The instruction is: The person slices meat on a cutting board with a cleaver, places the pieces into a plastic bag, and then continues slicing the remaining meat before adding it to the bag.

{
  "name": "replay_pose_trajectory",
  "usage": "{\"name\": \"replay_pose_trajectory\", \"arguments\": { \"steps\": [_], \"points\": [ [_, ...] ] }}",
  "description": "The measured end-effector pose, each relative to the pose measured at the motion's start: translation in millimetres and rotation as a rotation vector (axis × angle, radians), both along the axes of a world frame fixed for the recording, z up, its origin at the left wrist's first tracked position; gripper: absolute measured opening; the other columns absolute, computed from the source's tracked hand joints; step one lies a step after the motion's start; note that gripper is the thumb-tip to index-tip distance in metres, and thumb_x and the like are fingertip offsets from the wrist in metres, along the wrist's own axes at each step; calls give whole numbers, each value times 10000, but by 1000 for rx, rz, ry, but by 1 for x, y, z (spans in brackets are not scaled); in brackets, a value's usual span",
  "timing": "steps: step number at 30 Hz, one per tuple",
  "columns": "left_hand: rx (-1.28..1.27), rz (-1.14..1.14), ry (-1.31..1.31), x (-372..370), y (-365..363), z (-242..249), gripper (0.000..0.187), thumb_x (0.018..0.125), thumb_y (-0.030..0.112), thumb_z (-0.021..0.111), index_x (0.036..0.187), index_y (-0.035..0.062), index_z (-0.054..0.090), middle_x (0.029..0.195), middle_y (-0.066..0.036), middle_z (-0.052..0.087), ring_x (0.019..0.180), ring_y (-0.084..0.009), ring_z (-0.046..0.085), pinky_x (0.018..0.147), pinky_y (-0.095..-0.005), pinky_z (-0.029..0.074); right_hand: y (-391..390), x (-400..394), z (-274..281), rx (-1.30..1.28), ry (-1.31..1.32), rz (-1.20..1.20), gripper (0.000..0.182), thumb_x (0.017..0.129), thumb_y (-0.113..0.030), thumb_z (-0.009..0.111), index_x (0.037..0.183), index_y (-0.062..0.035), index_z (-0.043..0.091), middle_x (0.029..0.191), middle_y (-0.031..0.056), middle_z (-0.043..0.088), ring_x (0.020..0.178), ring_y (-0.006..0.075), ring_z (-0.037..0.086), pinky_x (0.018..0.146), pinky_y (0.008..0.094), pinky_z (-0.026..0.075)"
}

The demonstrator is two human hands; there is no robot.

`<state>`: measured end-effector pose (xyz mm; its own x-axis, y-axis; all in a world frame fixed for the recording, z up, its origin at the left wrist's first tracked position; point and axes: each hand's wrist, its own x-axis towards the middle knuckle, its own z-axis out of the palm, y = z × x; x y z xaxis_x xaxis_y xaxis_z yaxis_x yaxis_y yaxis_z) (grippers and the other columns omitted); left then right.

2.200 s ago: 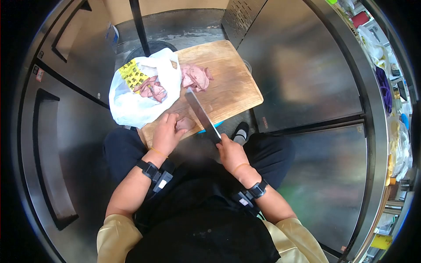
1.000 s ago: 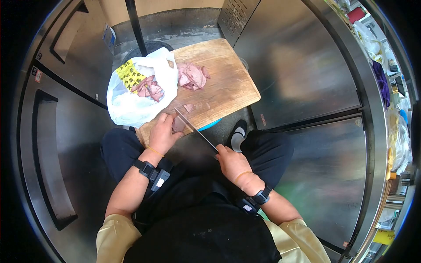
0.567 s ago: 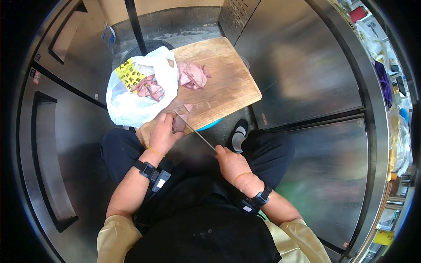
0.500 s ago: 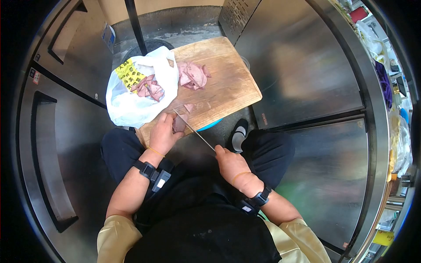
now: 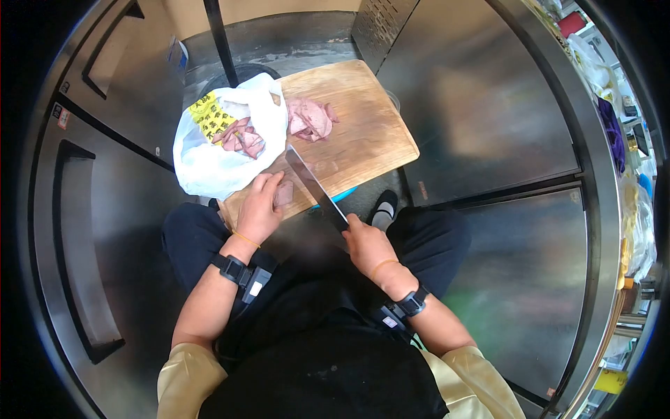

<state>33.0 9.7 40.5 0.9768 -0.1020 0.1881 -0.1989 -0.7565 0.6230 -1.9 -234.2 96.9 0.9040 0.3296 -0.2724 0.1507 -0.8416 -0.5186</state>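
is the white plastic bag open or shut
Open: the white plastic bag gapes at the top, and pink meat pieces show inside. How full it is, I cannot tell.

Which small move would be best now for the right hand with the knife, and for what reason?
Probably the right hand should bring the knife leftward to the meat piece, keeping clear of the fingers. The blade sits to the right of that piece with its flat side showing, while the left hand is against the piece on the cutting board.
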Motion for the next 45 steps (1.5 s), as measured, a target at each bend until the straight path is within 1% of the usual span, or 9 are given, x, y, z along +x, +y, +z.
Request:
{"name": "replay_pose_trajectory", "arguments": {
  "steps": [3, 6, 12, 21, 24, 27, 36, 41, 45],
  "points": [
    [-135, 60, 104, -1, 3, -2, 544, 661, -13, 714, 1172, 44, 536, 1083, -159, 511, 889, -328, 585, 756, -397, 499, -4, -3, 7, 33, -13, 21, 149, 926, -144, 528, 1001, -40, 450, 904, 220, 643, 833, 438, 616, 708, 527, 489],
    [-79, 126, 93, -4, 4, -3, 516, 649, -19, 768, 1106, 44, 539, 1007, -105, 531, 766, -203, 573, 678, -322, 506, -6, -9, 10, -16, -5, 70, 138, 928, -151, 522, 1006, -53, 462, 935, 199, 651, 833, 422, 630, 705, 514, 507],
    [-36, 116, 76, 1, 8, -20, 414, 644, 27, 812, 967, 28, 551, 870, -95, 553, 693, -213, 578, 639, -317, 506, -6, -15, 9, -46, -13, 109, 145, 915, -145, 540, 996, -61, 454, 905, 184, 635, 827, 416, 614, 705, 509, 495],
    [-79, 125, 93, 2, 8, -19, 368, 651, 21, 802, 935, 15, 569, 842, -104, 572, 703, -220, 607, 634, -319, 513, -7, -8, 7, -129, -84, 192, 147, 905, -145, 554, 992, -72, 462, 871, 160, 630, 789, 386, 632, 659, 480, 523],
    [-119, 135, 136, 1, 7, -16, 340, 655, 35, 775, 919, 19, 562, 855, -143, 580, 781, -318, 607, 688, -401, 491, -8, -4, 7, -154, -104, 228, 142, 899, -132, 557, 991, -73, 465, 865, 153, 632, 780, 377, 639, 653, 472, 528],
    [-101, 139, 133, 2, 7, -14, 326, 656, 29, 771, 910, 19, 566, 847, -142, 587, 788, -319, 608, 689, -399, 492, -9, 1, 9, -176, -97, 256, 141, 893, -117, 558, 989, -69, 467, 863, 151, 635, 776, 371, 643, 651, 466, 531],
    [-115, 184, 210, 5, 5, -13, 341, 655, 34, 775, 925, 18, 567, 829, -149, 593, 776, -324, 608, 679, -401, 489, -3, 16, 1, -196, -45, 267, 141, 884, -92, 556, 983, -52, 463, 855, 180, 651, 798, 381, 649, 687, 475, 527],
    [-96, 182, 167, 6, 7, -16, 389, 657, 42, 780, 972, 25, 552, 766, -139, 590, 723, -322, 612, 640, -400, 484, 7, 26, 0, -171, 18, 235, 126, 874, -56, 532, 978, -40, 465, 859, 216, 665, 817, 395, 651, 715, 496, 516],
    [-132, 168, 133, 9, 10, -27, 396, 667, 50, 785, 983, 29, 548, 708, -123, 599, 675, -314, 620, 617, -390, 486, 15, 34, 23, -243, 73, 264, 167, 871, -38, 481, 1035, -25, 510, 893, 226, 674, 866, 398, 664, 732, 478, 541]
  ]
}}
